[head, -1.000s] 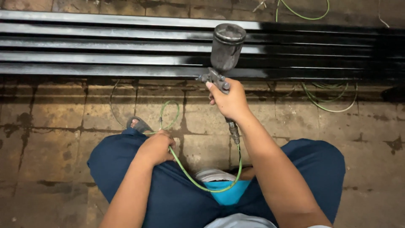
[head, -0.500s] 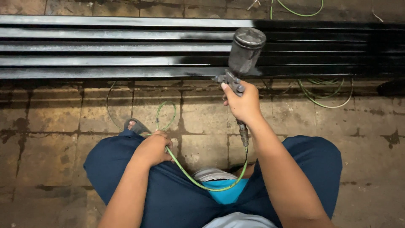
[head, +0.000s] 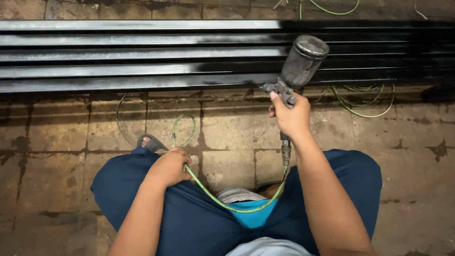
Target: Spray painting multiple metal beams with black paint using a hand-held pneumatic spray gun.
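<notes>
1. Floor [head: 61,142]: stained tile underfoot, dark grout lines, worn patches. I sit low on it, knees apart in blue trousers [head: 199,223].

2. Metal bars [head: 142,52]: long parallel lengths laid side by side across the top of my view. Right part wet black and glossy; left part still showing grey sheen. By my judgement the work in hand is the spray coat, with the black edge about level with the gun.

3. Spray gun [head: 289,87]: held up in front of me, nozzle toward the bars, just short of them. Its grey metal cup [head: 303,59] stands tilted on top, lid on.

4. Green air hose [head: 227,204]: runs from the gun's base fitting, dips across my lap, passes under my other hand; more loops lie on the tile beyond.

5. My right hand [head: 291,118]: wrapped tight around the gun's grip, one finger forward at the trigger.

6. My left hand [head: 170,166]: resting on my knee, fingers curled loosely over the hose.

7. Sandal [head: 149,141]: grey toe showing past the left knee.

8. Packages, labels, signs: none visible.

Next move, as I judge it: a steady, level pass leftward with hose slack kept free.
</notes>
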